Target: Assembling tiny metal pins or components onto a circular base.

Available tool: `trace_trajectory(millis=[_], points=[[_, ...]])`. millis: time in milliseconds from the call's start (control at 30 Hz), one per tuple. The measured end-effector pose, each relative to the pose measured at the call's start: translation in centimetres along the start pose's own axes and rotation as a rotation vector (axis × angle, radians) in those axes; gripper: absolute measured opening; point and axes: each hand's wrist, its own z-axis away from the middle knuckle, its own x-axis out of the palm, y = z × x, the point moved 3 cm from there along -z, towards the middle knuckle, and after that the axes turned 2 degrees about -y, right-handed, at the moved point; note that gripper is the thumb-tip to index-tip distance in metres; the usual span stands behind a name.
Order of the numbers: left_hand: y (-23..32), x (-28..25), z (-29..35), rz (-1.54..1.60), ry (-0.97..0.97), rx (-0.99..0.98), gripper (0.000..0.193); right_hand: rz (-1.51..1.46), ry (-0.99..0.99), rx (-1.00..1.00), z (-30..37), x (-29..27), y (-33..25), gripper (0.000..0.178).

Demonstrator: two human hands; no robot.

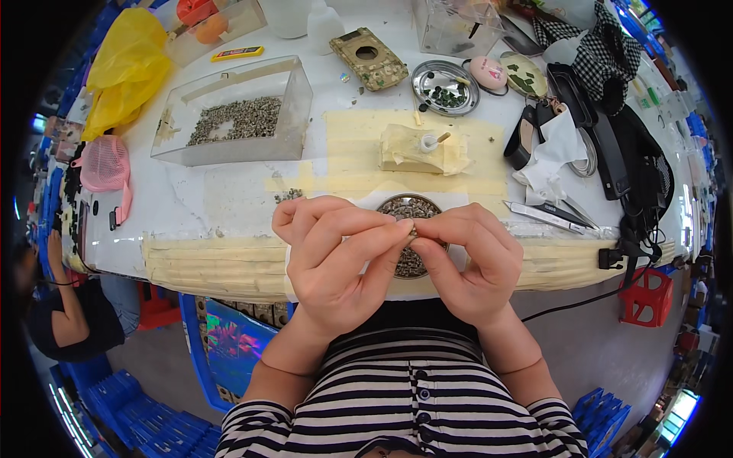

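My left hand (pixel 336 256) and my right hand (pixel 469 256) meet fingertip to fingertip over a round dish of small grey-brown parts (pixel 410 208) at the table's near edge. Together they pinch one tiny part (pixel 413 229) between thumbs and forefingers; it is mostly hidden by the fingers. The dish rests on a white sheet (pixel 458 204) on the table (pixel 191 206), partly covered by my hands.
A clear box of similar small parts (pixel 237 114) stands far left. A taped block with a white nozzle (pixel 424 149) sits behind the dish. Tweezers (pixel 553 214), a metal dish of dark bits (pixel 445 88), a yellow bag (pixel 126 69) and black gear (pixel 611 137) lie around. Another person (pixel 65 305) sits at left.
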Motion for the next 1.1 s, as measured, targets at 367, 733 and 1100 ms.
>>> trace_trajectory(millis=[367, 733, 1100], points=[[-0.15, -0.07, 0.15, 0.003, -0.027, 0.028, 0.031, -0.131, -0.066, 0.052, -0.04, -0.18, 0.34, 0.015], [-0.11, -0.07, 0.15, -0.011, 0.0, -0.012, 0.028, -0.016, 0.033, -0.025, 0.25, -0.37, 0.02, 0.025], [-0.12, -0.12, 0.18, -0.002, -0.032, 0.016, 0.033, -0.09, -0.066, 0.055, 0.08, 0.06, 0.44, 0.019]])
